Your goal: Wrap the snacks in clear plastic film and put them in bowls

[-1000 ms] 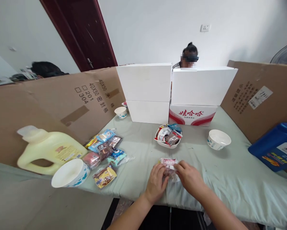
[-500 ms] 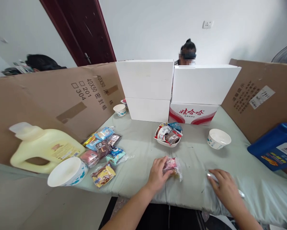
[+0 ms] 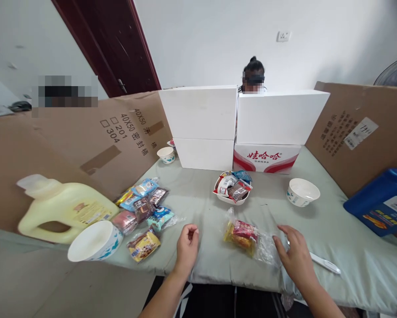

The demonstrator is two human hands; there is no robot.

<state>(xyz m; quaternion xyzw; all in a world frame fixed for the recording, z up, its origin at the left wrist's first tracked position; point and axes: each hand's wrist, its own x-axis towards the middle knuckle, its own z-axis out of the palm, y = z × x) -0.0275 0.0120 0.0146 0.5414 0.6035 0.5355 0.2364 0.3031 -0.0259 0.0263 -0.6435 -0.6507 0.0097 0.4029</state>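
Observation:
A snack pack in clear plastic wrap (image 3: pixel 241 236), red and yellow, lies on the cloth between my hands. My left hand (image 3: pixel 187 247) rests to its left, apart from it, with fingers curled in and nothing visible in them. My right hand (image 3: pixel 294 254) hovers at the wrap's loose right end, thumb and fingers apart; whether it touches the plastic I cannot tell. Partly beneath that hand lies a slim white-handled tool (image 3: pixel 326 263), its other end hidden. Farther back, a white bowl (image 3: pixel 233 201) holds several wrapped snacks.
At left are a pile of wrapped snacks (image 3: pixel 147 203), a paper bowl (image 3: pixel 94 240) and a pale yellow jug (image 3: pixel 66 207). A second paper bowl (image 3: pixel 303 193) and a blue bottle (image 3: pixel 380 203) stand at right. White boxes (image 3: pixel 201 115) and cardboard walls (image 3: pixel 52 141) enclose the table.
My left hand has let go of the snack pack and moved left, its fingers curling. My right hand has shifted slightly left, off the white-handled tool. The pack's wrap now lies spread toward the right.

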